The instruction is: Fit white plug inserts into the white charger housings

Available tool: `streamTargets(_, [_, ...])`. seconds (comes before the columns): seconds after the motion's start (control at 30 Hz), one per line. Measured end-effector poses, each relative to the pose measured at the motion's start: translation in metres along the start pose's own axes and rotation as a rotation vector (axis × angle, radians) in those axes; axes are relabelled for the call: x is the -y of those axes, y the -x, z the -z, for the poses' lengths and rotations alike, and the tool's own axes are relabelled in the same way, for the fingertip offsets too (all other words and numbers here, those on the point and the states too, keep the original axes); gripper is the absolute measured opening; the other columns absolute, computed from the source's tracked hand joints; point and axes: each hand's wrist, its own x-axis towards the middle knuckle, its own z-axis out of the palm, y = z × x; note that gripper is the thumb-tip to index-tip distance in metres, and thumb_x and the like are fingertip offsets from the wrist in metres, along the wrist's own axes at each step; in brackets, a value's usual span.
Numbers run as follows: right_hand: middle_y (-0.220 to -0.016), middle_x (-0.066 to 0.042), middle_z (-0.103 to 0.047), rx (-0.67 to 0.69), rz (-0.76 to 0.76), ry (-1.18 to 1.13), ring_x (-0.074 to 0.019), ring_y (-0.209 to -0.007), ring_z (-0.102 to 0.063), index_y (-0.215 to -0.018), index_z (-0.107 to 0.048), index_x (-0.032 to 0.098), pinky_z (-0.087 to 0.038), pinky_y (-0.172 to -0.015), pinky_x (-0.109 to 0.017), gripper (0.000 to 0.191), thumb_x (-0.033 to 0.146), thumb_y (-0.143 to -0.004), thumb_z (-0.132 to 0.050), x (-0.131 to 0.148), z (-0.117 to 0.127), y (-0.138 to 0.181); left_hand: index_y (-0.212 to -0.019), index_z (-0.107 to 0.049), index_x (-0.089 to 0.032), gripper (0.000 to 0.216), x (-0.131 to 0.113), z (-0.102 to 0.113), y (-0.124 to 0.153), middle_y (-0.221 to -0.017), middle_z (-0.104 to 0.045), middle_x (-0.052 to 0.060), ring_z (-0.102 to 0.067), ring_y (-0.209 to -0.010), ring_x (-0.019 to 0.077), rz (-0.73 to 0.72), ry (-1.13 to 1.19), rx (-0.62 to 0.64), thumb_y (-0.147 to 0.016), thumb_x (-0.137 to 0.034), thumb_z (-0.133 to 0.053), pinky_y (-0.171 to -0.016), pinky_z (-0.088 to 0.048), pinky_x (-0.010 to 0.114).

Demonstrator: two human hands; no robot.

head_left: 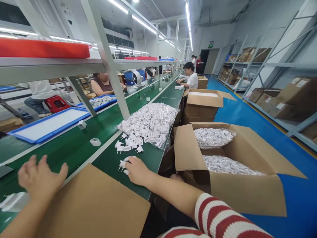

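Note:
My left hand (41, 178) is open, its fingers spread above the green belt (74, 147). Just below it, at the left edge, lies a white plug adapter (15, 202); I cannot tell whether the wrist touches it. My right hand (137, 171) is closed on white plug pieces (122, 164) with metal pins, low over the bench. Beyond it, loose plug pieces (131, 142) spill from a clear plastic bag (156, 120) full of them. A sheet of brown cardboard (99, 201) lies between my forearms.
White housings (95, 142) sit along the belt. On my right stands an open carton (244, 190) with two bags of white parts. A blue-rimmed tray (52, 124) lies to the left, under a metal shelf frame (106, 56). A co-worker (192, 80) sits farther along the bench.

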Motion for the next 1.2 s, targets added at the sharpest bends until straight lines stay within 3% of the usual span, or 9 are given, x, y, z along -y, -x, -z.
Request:
streamTargets(0.1, [-0.112,-0.009,-0.06,0.025,-0.01,-0.001,-0.0212,-0.086,-0.057,-0.111,-0.065,0.018,-0.047,-0.071,-0.032,0.023,0.014,-0.089,-0.058,-0.002,0.002,-0.001,-0.16,-0.027,-0.01,0.097,-0.017,-0.029,-0.034,-0.171,-0.02,0.019,-0.017,-0.158,0.0368,-0.095,-0.021,0.061,-0.084,-0.068,-0.04,-0.128,-0.023,0.054])
streamTargets(0.27, [-0.12,-0.011,-0.06,0.004,0.064,-0.014,-0.0207,-0.088,-0.058,-0.117,-0.066,0.02,-0.048,-0.072,-0.033,0.026,0.018,-0.092,-0.06,-0.004,0.01,-0.005,-0.16,-0.027,-0.002,0.113,-0.037,-0.067,-0.095,-0.172,-0.002,0.023,-0.009,-0.159,0.045,-0.144,0.04,0.346,-0.073,-0.071,-0.047,-0.127,-0.021,0.059])
streamTargets(0.4, [-0.127,-0.01,-0.064,-0.084,0.108,-0.236,-0.0214,-0.1,-0.065,-0.125,-0.065,0.021,-0.057,-0.085,-0.039,0.027,0.031,-0.1,-0.063,0.0,0.025,-0.008,-0.148,-0.043,-0.012,0.09,-0.05,-0.073,-0.109,-0.164,-0.036,0.023,-0.046,-0.144,0.0445,-0.078,0.194,0.548,-0.071,-0.059,-0.049,-0.113,-0.044,0.056])
streamTargets(0.5, [-0.133,-0.01,-0.064,-0.145,0.08,-0.326,-0.0241,-0.113,-0.067,-0.133,-0.062,0.018,-0.059,-0.096,-0.046,0.039,0.041,-0.101,-0.066,0.006,0.038,-0.009,-0.137,-0.049,-0.013,0.079,-0.056,-0.064,-0.101,-0.145,-0.058,0.025,-0.062,-0.125,0.0427,0.002,0.17,0.52,-0.074,-0.061,-0.047,-0.097,-0.055,0.05])
streamTargets(0.67, [-0.134,-0.01,-0.064,-0.22,-0.025,-0.404,-0.0242,-0.114,-0.067,-0.133,-0.062,0.019,-0.059,-0.096,-0.046,0.039,0.04,-0.101,-0.066,0.014,0.06,-0.004,-0.108,-0.052,-0.022,0.059,-0.072,-0.027,-0.064,-0.123,-0.068,0.016,-0.069,-0.102,0.036,0.117,0.163,0.242,-0.081,-0.075,-0.044,-0.08,-0.06,0.044])
streamTargets(0.77, [-0.135,-0.01,-0.064,-0.256,-0.108,-0.487,-0.0236,-0.114,-0.066,-0.132,-0.063,0.02,-0.059,-0.097,-0.046,0.037,0.04,-0.102,-0.065,0.013,0.068,0.001,-0.101,-0.052,-0.025,0.056,-0.079,-0.002,-0.03,-0.119,-0.069,0.008,-0.07,-0.098,0.0308,0.123,0.247,0.166,-0.081,-0.078,-0.05,-0.08,-0.06,0.042])
streamTargets(1.0, [-0.122,-0.009,-0.07,-0.137,-0.267,-0.831,-0.021,-0.106,-0.071,-0.13,-0.065,0.019,-0.062,-0.093,-0.041,0.031,0.035,-0.104,-0.058,-0.006,0.04,0.002,-0.115,-0.063,-0.026,0.057,-0.073,0.041,0.098,-0.122,-0.07,0.004,-0.064,-0.11,0.0338,0.036,0.395,0.334,-0.083,-0.074,-0.062,-0.097,-0.051,0.045])
streamTargets(1.1, [-0.101,-0.009,-0.076,-0.028,-0.331,-0.958,-0.0179,-0.093,-0.076,-0.123,-0.069,0.014,-0.064,-0.09,-0.037,0.034,0.022,-0.101,-0.044,-0.011,0.017,0.004,-0.111,-0.066,-0.023,0.054,-0.072,0.044,0.149,-0.117,-0.072,0.006,-0.064,-0.109,0.0316,-0.009,0.483,0.362,-0.086,-0.071,-0.065,-0.098,-0.048,0.042])
streamTargets(1.2, [-0.102,-0.01,-0.078,0.035,-0.373,-0.984,-0.0181,-0.09,-0.076,-0.112,-0.074,0.014,-0.063,-0.092,-0.039,0.029,0.02,-0.093,-0.053,-0.012,0.007,0.013,-0.106,-0.067,-0.023,0.053,-0.071,0.036,0.183,-0.109,-0.073,0.005,-0.067,-0.101,0.029,0.036,0.62,0.361,-0.083,-0.07,-0.071,-0.09,-0.05,0.04])
